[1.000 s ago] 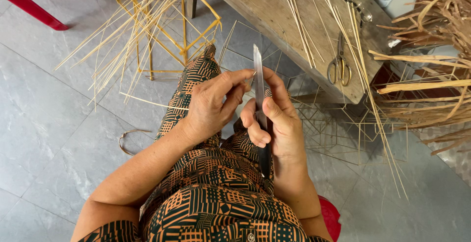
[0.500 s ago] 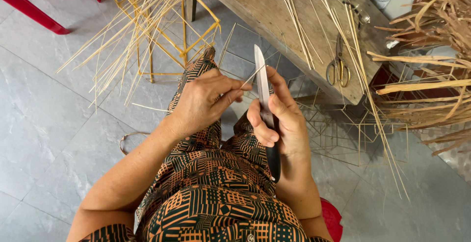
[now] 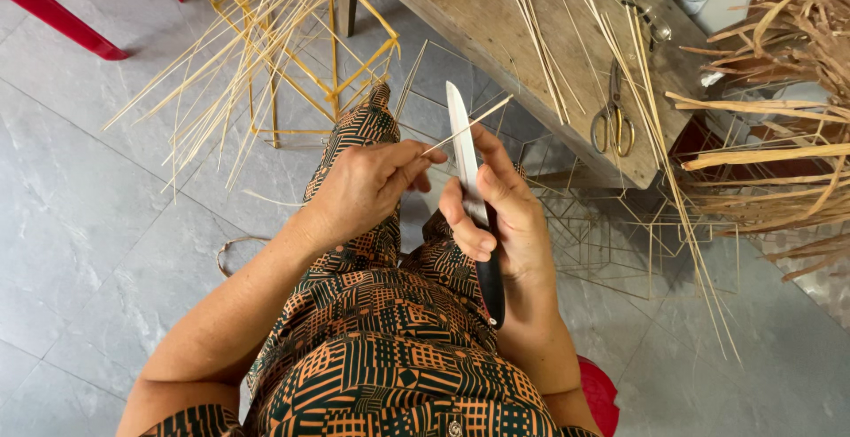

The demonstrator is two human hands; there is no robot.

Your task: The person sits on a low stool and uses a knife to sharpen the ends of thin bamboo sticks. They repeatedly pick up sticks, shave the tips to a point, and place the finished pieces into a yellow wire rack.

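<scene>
My right hand (image 3: 496,211) grips a knife (image 3: 462,140) with a long pale blade and a black handle (image 3: 491,291), blade pointing away from me. My left hand (image 3: 367,185) pinches a thin bamboo sliver (image 3: 469,124) that lies across the blade near my right fingertips. Both hands are over my lap, which is covered by patterned orange and dark green cloth (image 3: 381,331).
A wooden bench (image 3: 522,56) ahead carries long bamboo strips (image 3: 531,21) and scissors (image 3: 613,118). A yellow frame with loose strips (image 3: 266,56) stands at left. Dried strips (image 3: 779,109) pile at right, thin wire frames (image 3: 620,233) lie on the grey tile floor (image 3: 97,224).
My left hand has pulled leftward away from the blade, drawing the thin sliver out across it. The right hand and knife have stayed nearly in place.
</scene>
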